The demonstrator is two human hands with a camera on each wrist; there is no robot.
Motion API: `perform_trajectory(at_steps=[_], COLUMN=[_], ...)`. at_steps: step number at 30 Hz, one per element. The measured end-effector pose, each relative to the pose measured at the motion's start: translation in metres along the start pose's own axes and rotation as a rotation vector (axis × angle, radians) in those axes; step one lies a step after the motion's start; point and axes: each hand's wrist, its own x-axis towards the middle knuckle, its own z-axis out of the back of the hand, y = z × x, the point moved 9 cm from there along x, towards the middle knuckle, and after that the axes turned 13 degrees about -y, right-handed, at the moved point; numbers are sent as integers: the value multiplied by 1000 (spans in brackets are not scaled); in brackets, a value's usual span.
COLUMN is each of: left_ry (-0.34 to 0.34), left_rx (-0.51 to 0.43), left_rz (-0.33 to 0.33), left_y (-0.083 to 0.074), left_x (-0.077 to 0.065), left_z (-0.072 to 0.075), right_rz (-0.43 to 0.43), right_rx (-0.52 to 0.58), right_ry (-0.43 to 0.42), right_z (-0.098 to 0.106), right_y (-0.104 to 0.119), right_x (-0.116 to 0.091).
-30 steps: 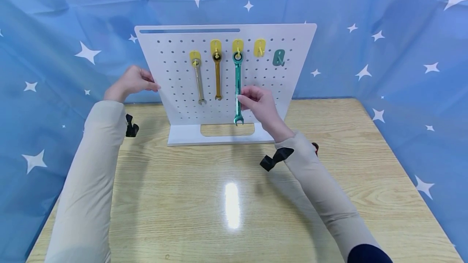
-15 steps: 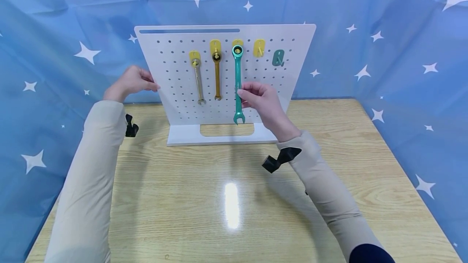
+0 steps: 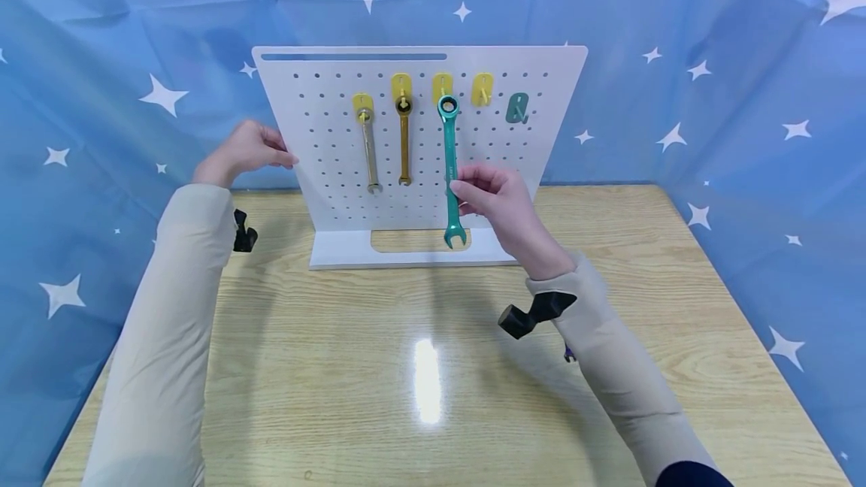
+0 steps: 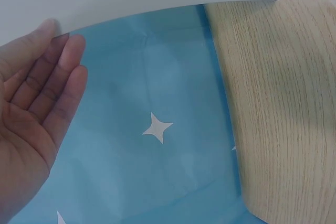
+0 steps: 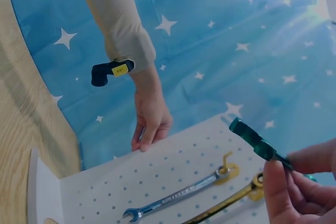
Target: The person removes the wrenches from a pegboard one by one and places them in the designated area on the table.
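Note:
My right hand (image 3: 502,205) pinches a green combination wrench (image 3: 451,160) by its shaft, ring end up and open end down. The wrench is off the hooks, in front of a white pegboard (image 3: 570,58). In the right wrist view the fingers hold the green wrench (image 5: 262,149) near the board. My left hand (image 3: 246,150) grips the board's left edge, its thumb on the front face in the left wrist view. A silver wrench (image 3: 370,152) and a gold wrench (image 3: 404,143) hang on yellow hooks to the left of the green one.
A yellow hook (image 3: 443,85) sits just behind the green wrench's ring. Farther right are a bare yellow hook (image 3: 482,89) and a bare green hook (image 3: 517,107). A small purple tool end (image 3: 569,354) shows beside the right sleeve on the wooden table (image 3: 325,367).
The green wrench has come off its yellow hook, and my right hand has carried it a little right and toward me. My left hand stays at the board's edge.

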Motion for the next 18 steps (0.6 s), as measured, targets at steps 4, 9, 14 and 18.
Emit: perform_trajectory(at_steps=[4, 9, 14, 18], left_ry=[-1, 1, 12, 19], left_rx=[-1, -7, -8, -12], left_rz=[4, 20, 25, 26], left_y=[1, 2, 1, 1], left_x=[0, 0, 0, 0], left_z=[0, 0, -1, -1], right_rz=[-6, -9, -13, -40], right_rx=[-27, -39, -30, -45], right_ry=[10, 13, 19, 9], right_z=[5, 13, 23, 31], right_y=[-7, -15, -24, -34], right_x=[-6, -13, -20, -24])
